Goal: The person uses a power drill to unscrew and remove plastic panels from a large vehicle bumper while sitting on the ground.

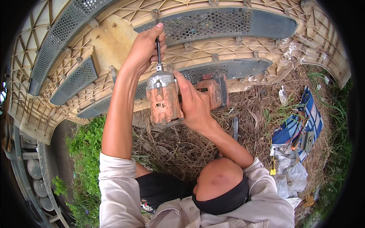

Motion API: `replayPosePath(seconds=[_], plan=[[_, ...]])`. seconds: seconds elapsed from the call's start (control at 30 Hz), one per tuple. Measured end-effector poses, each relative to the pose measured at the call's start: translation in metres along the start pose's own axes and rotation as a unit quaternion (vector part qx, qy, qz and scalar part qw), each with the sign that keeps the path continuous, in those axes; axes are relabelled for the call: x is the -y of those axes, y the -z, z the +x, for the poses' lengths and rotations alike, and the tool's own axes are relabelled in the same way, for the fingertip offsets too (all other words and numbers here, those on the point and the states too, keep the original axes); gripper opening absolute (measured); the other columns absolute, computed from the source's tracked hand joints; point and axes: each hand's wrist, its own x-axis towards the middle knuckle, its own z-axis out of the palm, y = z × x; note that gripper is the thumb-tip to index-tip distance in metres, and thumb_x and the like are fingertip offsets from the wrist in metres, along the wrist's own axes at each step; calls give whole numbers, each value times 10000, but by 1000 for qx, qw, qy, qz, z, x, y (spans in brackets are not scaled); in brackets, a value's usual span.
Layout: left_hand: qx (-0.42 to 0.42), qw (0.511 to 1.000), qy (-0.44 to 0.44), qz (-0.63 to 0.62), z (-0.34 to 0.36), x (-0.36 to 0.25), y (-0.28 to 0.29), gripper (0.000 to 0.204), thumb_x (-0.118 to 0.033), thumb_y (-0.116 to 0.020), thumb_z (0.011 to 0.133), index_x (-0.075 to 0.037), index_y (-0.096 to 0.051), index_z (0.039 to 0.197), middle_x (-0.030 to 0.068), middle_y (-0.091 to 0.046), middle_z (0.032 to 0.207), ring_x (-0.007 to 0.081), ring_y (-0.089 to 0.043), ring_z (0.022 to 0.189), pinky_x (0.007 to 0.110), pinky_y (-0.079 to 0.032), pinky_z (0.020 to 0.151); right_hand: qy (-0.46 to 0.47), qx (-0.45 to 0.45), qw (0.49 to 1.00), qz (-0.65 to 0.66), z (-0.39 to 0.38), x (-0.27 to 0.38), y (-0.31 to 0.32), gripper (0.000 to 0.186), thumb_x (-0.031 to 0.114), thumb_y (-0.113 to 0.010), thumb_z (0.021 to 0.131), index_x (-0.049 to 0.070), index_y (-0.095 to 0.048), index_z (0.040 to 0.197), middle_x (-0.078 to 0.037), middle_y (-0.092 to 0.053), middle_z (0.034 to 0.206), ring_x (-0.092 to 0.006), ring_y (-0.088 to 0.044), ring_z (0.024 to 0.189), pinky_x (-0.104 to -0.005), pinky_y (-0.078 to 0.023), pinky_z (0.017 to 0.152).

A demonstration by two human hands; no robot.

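A worn orange-and-silver cordless impact driver [162, 102] points upward, a long thin dark bit [158, 53] in its chuck and a battery pack at the right. My right hand [195, 108] grips the driver by its handle. My left hand [148, 49] is closed around the bit's shaft. The shaft's top lines up with a small bracket [155, 14] on a large beige plastic panel [110, 32] with a ribbed back; whether it touches is hard to tell. Dark mesh grille inserts [266, 23] are fixed along the panel.
Below the panel lie dry grass and straw [156, 146], green plants [83, 148] at the left and a slim metal piece [235, 129]. At the right are a blue-and-white sack [315, 117] with tools on it and clear plastic bags [292, 178]. Dark metal framework [30, 155] stands at the left edge.
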Motion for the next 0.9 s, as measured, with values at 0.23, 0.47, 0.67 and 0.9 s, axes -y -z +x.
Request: replayPosePath(seconds=[0.23,0.47,0.67,0.9], plan=[[18,979,-24,-203,12,6,-29,391,-381,-393,1068,-127,-379,771,-28,-248,596,123,-247,497,309,-243,452,-126,-41,950,282,8,21,-4,1020,85,-842,730,11,-151,1476,-176,-558,1259,-250,-605,1133,-353,-473,977],[-34,980,-64,-184,2,12,-36,431,-424,-392,1068,-87,-453,806,-25,-286,572,108,-281,474,281,-248,429,-58,-52,980,184,-1,2,1,1004,139,-861,710,-16,-226,1472,-191,-470,1324,-276,-544,1176,-382,-441,1000],[-15,982,-104,-159,-29,-9,-51,562,-512,-295,1070,-15,-541,982,-44,-263,612,82,-252,510,242,-237,454,-113,-44,943,310,-38,-23,9,754,196,-761,835,-29,-331,1411,-202,-540,1243,-282,-624,1066,-367,-529,897],[61,949,-131,-280,-11,-45,-32,376,-336,-421,1076,11,-565,1068,-66,-282,619,60,-236,530,221,-249,455,-168,-58,948,266,-64,-23,17,443,205,-616,954,8,-467,1321,-151,-630,1159,-228,-682,949,-344,-583,822]])
